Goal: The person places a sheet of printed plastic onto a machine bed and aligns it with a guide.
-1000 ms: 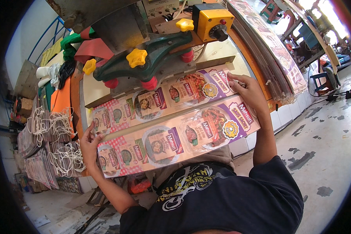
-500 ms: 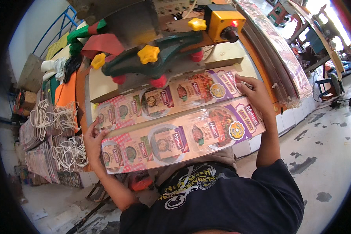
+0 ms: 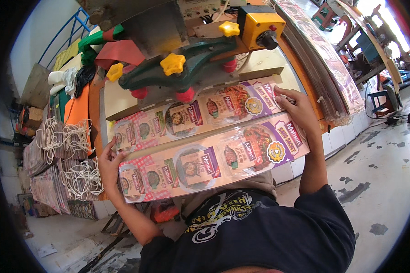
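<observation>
Hand work at a press point(image 3: 200, 59). The upper strip point(image 3: 198, 113) lay on the desk point(image 3: 95, 118), its far edge at the press's metal plate; whether plate and strip touched could not be told. The lower strip point(image 3: 221, 159) lay nearer the body, overhanging the desk's front edge. A narrow plain band ran between the two; whether they formed one sheet was unclear.

The left grip point(image 3: 108, 161) was at the left end of the strips, thumb and forefinger slightly parted. The right grip point(image 3: 298, 107) was bent over the right end of the upper strip, thumb toward the print. Whether either pinched or merely steadied the edge could not be told.

As judged here, placing was largely done: the upper strip sat roughly parallel to the bar point(image 3: 262, 75) behind it. No finished seam or cut could be made out, so pressing and removal probably remained. The control box point(image 3: 262, 29) showed no lit lamp. A stack point(image 3: 323, 73) of similar print lay to the right; corded bundles point(image 3: 41, 195) stood at left.
</observation>
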Available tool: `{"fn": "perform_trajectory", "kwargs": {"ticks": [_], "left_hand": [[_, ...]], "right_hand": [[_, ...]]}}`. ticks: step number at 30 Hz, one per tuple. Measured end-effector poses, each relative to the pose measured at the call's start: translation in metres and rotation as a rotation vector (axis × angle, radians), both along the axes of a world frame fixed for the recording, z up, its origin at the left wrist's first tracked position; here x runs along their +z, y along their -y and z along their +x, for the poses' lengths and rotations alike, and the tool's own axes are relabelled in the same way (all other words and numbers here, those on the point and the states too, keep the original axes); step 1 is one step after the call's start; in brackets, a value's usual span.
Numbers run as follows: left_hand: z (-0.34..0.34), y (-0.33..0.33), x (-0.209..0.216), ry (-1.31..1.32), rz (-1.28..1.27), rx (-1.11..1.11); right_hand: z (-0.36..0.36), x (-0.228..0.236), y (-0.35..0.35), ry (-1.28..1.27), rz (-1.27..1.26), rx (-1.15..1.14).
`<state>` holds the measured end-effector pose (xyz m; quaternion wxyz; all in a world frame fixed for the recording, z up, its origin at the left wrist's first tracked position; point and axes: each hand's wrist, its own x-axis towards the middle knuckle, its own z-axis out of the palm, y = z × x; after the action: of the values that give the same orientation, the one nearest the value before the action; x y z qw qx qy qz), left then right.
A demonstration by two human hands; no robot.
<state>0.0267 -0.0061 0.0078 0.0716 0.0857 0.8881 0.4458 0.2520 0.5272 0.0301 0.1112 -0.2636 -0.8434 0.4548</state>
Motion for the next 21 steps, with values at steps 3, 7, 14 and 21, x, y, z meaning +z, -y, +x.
{"fn": "perform_trajectory", "kwargs": {"ticks": [3,7,14,21], "left_hand": [[-0.001,-0.002,0.002,0.01,-0.034,0.001],[-0.003,0.004,-0.004,0.023,0.026,-0.004],[-0.004,0.006,-0.007,0.017,0.043,0.0],[-0.003,0.003,-0.006,0.042,0.086,-0.001]], "right_hand": [[-0.001,0.002,0.003,0.002,-0.051,-0.028],[-0.001,-0.003,0.001,-0.011,-0.053,-0.025],[-0.001,-0.008,-0.001,-0.018,-0.044,-0.023],[0.0,-0.007,0.0,-0.025,0.024,-0.014]]}}
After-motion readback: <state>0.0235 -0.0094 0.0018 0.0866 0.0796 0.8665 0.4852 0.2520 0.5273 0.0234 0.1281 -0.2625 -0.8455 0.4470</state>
